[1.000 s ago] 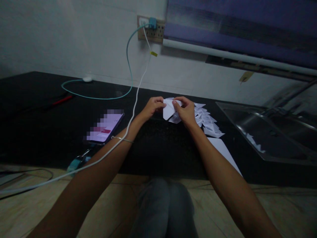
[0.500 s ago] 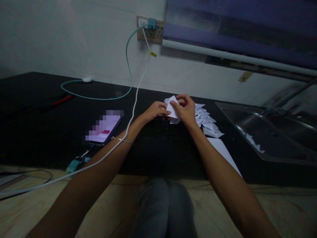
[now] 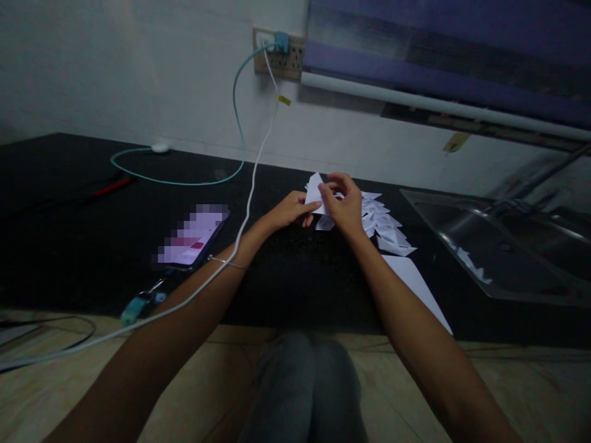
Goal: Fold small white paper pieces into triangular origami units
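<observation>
Above the black counter I hold a small white folded paper [image 3: 314, 191], one corner pointing up. My left hand [image 3: 290, 211] is closed on its lower left part, the thumb lying across the front. On the right edge rests the thumb of my right hand [image 3: 346, 203], its other fingers curled behind and partly hidden. Close by my right hand lies a pile of folded white paper pieces [image 3: 390, 231], several overlapping in a row. More white folded paper shows behind and below my hands. A flat white sheet or stack [image 3: 418, 286] lies beside my right forearm.
A lit phone [image 3: 194, 237] lies left of my left forearm. A white cable [image 3: 252, 197] crosses over that forearm from the wall socket [image 3: 290, 61]. A teal cable [image 3: 184, 183] loops on the black counter [image 3: 295, 277]. A metal sink [image 3: 489, 246] is at right.
The folded paper has turned slightly and moved a little left. My left fingers have shifted, with some now extended below the paper. My right thumb has moved toward the paper's edge.
</observation>
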The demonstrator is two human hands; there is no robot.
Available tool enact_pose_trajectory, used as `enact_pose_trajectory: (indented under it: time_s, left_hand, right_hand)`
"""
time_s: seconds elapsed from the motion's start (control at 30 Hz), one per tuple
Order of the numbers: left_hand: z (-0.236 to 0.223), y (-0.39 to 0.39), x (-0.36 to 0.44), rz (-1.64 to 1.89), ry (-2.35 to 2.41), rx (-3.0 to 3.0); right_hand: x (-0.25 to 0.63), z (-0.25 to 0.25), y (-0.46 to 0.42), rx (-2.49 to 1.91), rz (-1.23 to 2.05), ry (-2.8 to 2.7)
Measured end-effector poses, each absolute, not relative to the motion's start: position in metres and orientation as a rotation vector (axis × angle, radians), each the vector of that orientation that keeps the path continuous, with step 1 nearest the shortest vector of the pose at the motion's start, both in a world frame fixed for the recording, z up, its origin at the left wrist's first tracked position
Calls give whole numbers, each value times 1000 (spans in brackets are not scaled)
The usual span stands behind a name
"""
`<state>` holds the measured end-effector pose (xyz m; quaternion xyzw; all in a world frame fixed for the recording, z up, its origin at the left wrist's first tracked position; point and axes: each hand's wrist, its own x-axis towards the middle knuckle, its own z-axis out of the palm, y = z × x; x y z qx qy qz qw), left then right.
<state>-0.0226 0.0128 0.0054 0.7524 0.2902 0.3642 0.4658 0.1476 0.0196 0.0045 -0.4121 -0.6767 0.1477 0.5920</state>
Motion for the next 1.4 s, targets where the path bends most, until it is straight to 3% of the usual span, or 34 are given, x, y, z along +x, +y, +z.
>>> enact_pose_trajectory:
  time_s: [0.13,0.63,1.1,1.4]
  left_hand:
    - [1,20,-22,969,825,1787]
    - [-13,34,-25,999,869,2007]
    - [-21,40,-27,1101,1262,2235]
    - [-21,39,-28,1094,1266,2254]
  right_hand:
    - [148,-1,21,-1029,151,-1764]
    - [144,-8,18,-1192,-44,-1860]
    - [122,-15,6,-1143,-28,-1998]
    - [119,-10,2,-1092,28,-1934]
